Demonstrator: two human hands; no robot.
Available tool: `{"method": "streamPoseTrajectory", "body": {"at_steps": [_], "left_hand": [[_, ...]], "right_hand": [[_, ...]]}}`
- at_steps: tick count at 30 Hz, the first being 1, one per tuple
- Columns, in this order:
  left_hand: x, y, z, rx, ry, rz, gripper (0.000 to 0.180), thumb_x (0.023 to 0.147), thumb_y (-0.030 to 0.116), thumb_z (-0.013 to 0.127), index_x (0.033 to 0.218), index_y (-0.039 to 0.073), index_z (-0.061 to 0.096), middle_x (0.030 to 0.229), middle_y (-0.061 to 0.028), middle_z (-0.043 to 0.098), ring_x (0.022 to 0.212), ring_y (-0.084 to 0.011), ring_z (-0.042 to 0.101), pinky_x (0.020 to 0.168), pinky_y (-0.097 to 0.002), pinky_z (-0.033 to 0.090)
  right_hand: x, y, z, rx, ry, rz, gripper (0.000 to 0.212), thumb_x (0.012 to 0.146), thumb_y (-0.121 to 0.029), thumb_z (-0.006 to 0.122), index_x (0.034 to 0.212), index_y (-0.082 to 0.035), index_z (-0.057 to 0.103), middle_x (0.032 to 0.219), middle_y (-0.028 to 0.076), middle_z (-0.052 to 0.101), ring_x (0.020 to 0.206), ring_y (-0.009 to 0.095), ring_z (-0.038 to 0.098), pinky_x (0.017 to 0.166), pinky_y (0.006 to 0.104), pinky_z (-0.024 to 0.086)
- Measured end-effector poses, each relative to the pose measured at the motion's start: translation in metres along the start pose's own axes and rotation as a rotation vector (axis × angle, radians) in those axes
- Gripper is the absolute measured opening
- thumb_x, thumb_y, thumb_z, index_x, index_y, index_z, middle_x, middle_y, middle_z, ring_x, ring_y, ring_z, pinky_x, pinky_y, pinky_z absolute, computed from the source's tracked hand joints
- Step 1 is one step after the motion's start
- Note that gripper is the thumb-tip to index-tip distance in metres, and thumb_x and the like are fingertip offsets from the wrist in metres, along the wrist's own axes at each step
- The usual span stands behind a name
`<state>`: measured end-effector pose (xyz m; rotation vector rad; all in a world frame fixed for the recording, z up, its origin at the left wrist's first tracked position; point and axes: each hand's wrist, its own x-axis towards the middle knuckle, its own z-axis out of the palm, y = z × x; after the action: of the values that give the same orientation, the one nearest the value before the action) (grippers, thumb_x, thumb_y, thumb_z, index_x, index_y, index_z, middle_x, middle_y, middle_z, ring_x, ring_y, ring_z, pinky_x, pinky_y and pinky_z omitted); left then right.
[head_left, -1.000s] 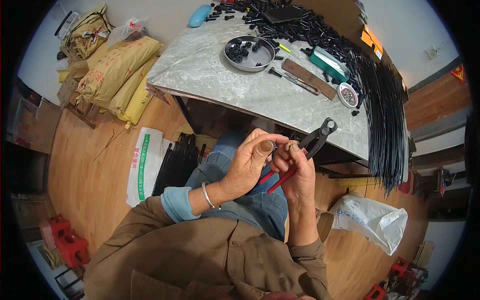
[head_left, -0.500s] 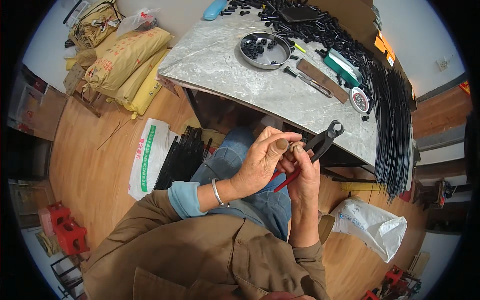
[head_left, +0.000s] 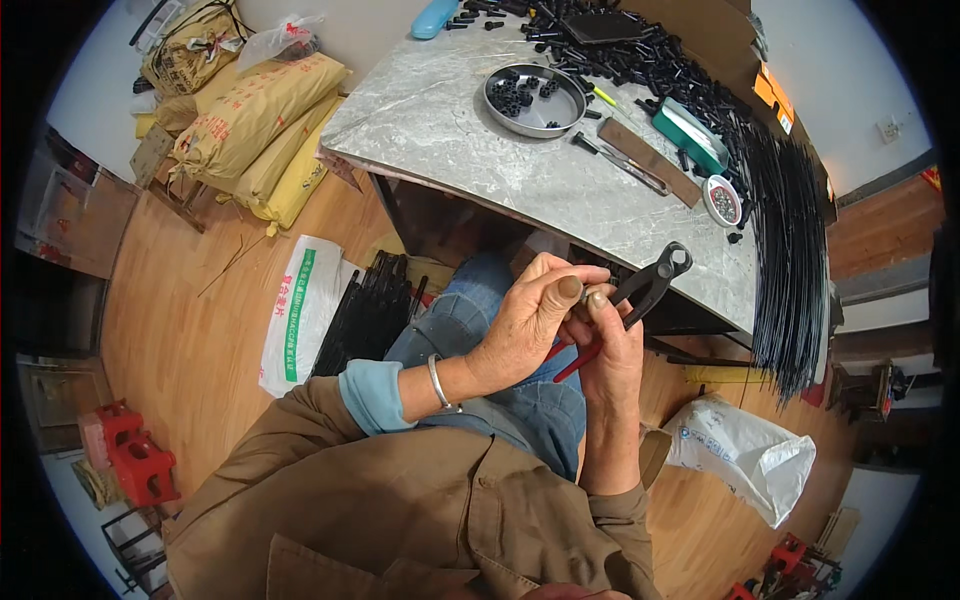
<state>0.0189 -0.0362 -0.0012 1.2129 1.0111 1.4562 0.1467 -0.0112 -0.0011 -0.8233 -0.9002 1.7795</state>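
Observation:
My right hand (head_left: 613, 360) is wrapped round a pair of pincers (head_left: 655, 285) with a black head and red handles. The head points up and away toward the table edge, its rounded jaws meeting at the tip. My left hand (head_left: 528, 325) is closed against the right fingertips, with thumb and forefinger in a pinch. Whatever lies between those fingers is too small and hidden to name. Both hands are over my lap, just short of the grey marble-patterned table (head_left: 430, 130).
On the table are a round metal dish (head_left: 535, 128) with small black parts, a heap of black bolt-like pieces (head_left: 640, 60), a flat brown bar (head_left: 650, 160), tweezers (head_left: 630, 168), a green box (head_left: 690, 135), a small white bowl (head_left: 720, 200) and long black rods (head_left: 785, 270).
Both hands hold nearly the same pose, fingers still together and the pincers still in the right hand. The whole view has shifted very slightly.

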Motion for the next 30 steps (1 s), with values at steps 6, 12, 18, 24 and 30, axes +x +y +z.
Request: {"method": "streamPoseTrajectory", "body": {"at_steps": [6, 12, 18, 24, 30], "left_hand": [[0.0, 0.0, -0.001, 0.01, -0.009, 0.007, 0.06, 0.1, 0.051, 0.032, 0.119, 0.002, 0.061, 0.099, -0.0028, 0.054, 0.079, -0.007, 0.046, 0.065, -0.0211, 0.039], [0.0, -0.001, 0.0, 0.019, -0.003, 0.033, 0.06, 0.1, 0.05, 0.032, 0.119, 0.001, 0.061, 0.099, -0.0028, 0.054, 0.08, -0.007, 0.046, 0.065, -0.0211, 0.039], [0.0, -0.001, -0.002, 0.04, -0.006, 0.05, 0.059, 0.1, 0.049, 0.033, 0.118, 0.001, 0.061, 0.099, -0.0031, 0.053, 0.081, -0.0078, 0.047, 0.067, -0.0215, 0.04], [0.0, -0.004, 0.0, 0.001, 0.002, 0.036, 0.057, 0.101, 0.048, 0.033, 0.117, 0.0, 0.061, 0.101, -0.005, 0.054, 0.089, -0.0099, 0.051, 0.073, -0.023, 0.043], [-0.001, -0.001, -0.002, 0.0, 0.005, -0.002, 0.055, 0.101, 0.046, 0.036, 0.113, -0.001, 0.061, 0.088, -0.0014, 0.052, 0.077, -0.0083, 0.047, 0.066, -0.0224, 0.041]], "right_hand": [[0.0, 0.0, 0.0, 0.007, 0.003, -0.001, 0.017, 0.091, -0.019, 0.061, 0.089, -0.002, 0.057, 0.073, 0.005, 0.055, 0.063, 0.013, 0.052, 0.061, 0.029, 0.047], [0.0, 0.001, -0.002, 0.012, 0.003, 0.002, 0.018, 0.09, -0.019, 0.062, 0.09, -0.003, 0.057, 0.072, 0.004, 0.056, 0.062, 0.012, 0.052, 0.061, 0.0287, 0.047], [-0.001, -0.001, 0.007, -0.007, 0.034, 0.002, 0.016, 0.091, -0.02, 0.061, 0.087, -0.005, 0.057, 0.07, 0.0, 0.05, 0.06, 0.009, 0.045, 0.057, 0.0257, 0.041], [-0.003, 0.003, 0.007, -0.1, 0.06, -0.065, 0.016, 0.092, -0.02, 0.059, 0.086, -0.005, 0.057, 0.068, -0.004, 0.045, 0.058, 0.006, 0.039, 0.054, 0.0235, 0.035], [-0.006, 0.005, 0.018, -0.666, 0.15, -0.448, 0.017, 0.092, -0.018, 0.062, 0.086, -0.002, 0.06, 0.072, -0.001, 0.053, 0.065, 0.006, 0.046, 0.058, 0.0234, 0.04]]}}
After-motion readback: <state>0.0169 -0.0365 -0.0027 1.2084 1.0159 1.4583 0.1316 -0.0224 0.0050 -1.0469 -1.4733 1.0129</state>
